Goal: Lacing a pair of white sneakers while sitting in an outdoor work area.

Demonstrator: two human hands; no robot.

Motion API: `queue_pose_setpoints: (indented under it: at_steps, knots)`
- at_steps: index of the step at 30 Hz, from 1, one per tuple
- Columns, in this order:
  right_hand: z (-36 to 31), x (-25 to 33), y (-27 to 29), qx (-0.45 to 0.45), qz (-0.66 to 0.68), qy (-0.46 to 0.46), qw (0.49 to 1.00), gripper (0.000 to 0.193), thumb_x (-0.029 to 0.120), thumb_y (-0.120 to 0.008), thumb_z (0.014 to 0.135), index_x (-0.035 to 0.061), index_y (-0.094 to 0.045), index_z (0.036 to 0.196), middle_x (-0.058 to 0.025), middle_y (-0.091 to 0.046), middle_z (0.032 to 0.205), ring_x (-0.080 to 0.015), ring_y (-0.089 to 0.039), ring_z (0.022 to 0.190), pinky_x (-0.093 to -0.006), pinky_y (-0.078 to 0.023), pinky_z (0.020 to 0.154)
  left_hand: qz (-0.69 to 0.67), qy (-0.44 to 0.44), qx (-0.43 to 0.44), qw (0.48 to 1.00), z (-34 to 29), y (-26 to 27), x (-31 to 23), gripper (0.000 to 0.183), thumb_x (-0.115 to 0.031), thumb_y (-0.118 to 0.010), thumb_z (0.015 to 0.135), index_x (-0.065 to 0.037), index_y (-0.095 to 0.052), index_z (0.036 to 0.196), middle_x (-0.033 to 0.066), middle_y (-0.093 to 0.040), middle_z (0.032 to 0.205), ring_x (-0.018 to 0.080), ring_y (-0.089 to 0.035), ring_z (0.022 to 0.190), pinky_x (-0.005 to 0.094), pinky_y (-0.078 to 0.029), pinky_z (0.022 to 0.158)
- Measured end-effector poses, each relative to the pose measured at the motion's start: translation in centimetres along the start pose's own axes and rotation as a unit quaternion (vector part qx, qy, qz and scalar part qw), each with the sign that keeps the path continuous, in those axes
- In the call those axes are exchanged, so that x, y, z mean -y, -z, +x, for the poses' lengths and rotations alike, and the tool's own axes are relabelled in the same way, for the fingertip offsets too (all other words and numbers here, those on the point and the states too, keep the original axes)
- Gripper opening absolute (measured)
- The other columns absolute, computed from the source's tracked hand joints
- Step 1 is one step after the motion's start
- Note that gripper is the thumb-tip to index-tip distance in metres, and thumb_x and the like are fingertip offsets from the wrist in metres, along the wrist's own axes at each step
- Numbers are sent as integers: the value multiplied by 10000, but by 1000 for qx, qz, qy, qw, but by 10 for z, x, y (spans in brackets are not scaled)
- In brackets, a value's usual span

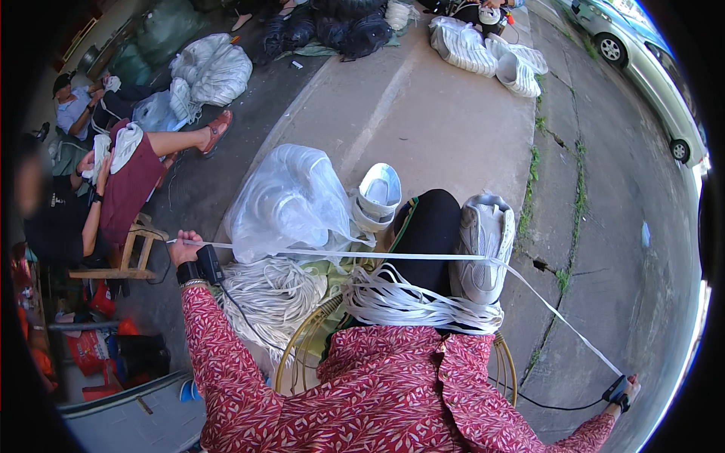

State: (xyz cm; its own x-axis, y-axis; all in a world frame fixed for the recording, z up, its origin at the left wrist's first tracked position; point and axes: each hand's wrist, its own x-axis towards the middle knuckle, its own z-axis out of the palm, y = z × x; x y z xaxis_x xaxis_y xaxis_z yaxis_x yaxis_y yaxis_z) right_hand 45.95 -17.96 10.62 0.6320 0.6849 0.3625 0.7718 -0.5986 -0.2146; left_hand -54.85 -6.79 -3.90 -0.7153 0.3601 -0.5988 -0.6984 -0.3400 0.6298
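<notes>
Concrete pavement outdoors. Both hands, left point(183, 249) and right point(628, 389), clench a white lace point(377, 256) stretched taut above the shoe point(483, 249). Judging by this, threading is underway.

Concrete pavement point(423, 113), pale slab w/ cracks & grass strips at right edge, darker strip to the left. Directly on it: clear plastic bag point(291, 200) of white pieces, just beside 2 stacked white shoe parts point(377, 196); heap of white laces point(268, 294) near the bag; pile of white shoes point(487, 49) farther up; white sacks point(211, 72) upper left; wooden stool point(128, 253) at left.
</notes>
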Motion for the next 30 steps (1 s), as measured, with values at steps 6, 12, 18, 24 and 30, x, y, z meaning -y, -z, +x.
queue_pose_setpoints:
  at_steps: [6,12,18,24,30]
  knots:
    - [40,-348,48,30,185,-192,963,148,39,-439,830,40,-565,908,21,-476,727,-63,-435,618,-188,-350,510,318,-113,49,940,74,62,-41,89,14,-461,844,27,-491,927,23,-359,650,132,-379,579,260,-353,491]
    - [28,-288,47,-62,509,-283,811,221,-125,-412,712,36,-536,798,27,-447,755,-59,-388,624,-197,-287,499,244,-155,-96,953,95,87,-120,375,-59,-565,798,40,-485,1151,50,-445,692,152,-438,605,252,-403,539]
    - [34,-330,17,-97,528,-288,793,324,-43,-409,765,5,-576,1038,13,-492,808,-67,-422,634,-200,-326,517,163,-155,-144,964,73,79,-108,261,-100,-522,845,10,-499,1080,40,-465,698,146,-456,600,249,-395,515]
    - [27,-331,31,-43,647,-356,673,248,-14,-472,793,23,-589,1008,-19,-558,813,-100,-445,576,-233,-351,508,197,-145,-145,959,67,67,-73,172,-140,-480,891,-19,-513,1009,30,-485,705,140,-474,596,245,-387,491]
    - [-7,-367,26,-170,629,-447,613,151,85,-508,863,11,-560,983,-51,-518,689,-130,-424,517,-239,-354,457,354,-110,2,929,0,-10,35,278,-219,-450,925,-33,-498,1126,42,-556,803,150,-528,638,248,-411,494]
